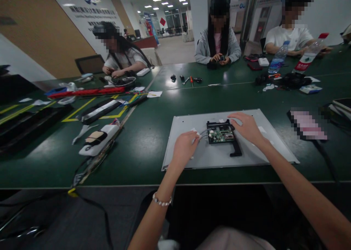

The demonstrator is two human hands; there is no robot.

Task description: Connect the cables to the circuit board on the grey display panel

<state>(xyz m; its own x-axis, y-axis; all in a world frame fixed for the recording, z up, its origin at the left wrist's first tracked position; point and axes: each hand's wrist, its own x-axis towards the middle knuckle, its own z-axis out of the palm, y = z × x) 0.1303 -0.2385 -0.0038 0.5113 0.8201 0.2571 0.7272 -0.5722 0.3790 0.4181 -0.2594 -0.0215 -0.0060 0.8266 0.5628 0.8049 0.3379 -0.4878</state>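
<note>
A pale grey flat panel lies on the table in front of me. On it sits a black plastic bracket with a green circuit board inside. Grey cables run out of the board's left side. My left hand is closed in a pinch around these cables, its fingertips partly hidden. At the bracket's upper right corner is my right hand, thumb and forefinger curled onto the black edge.
Left of the panel lies a white power strip with cables. A phone rests at right. Farther back are a screwdriver, a wrench and two bottles. Several people sit across the green table.
</note>
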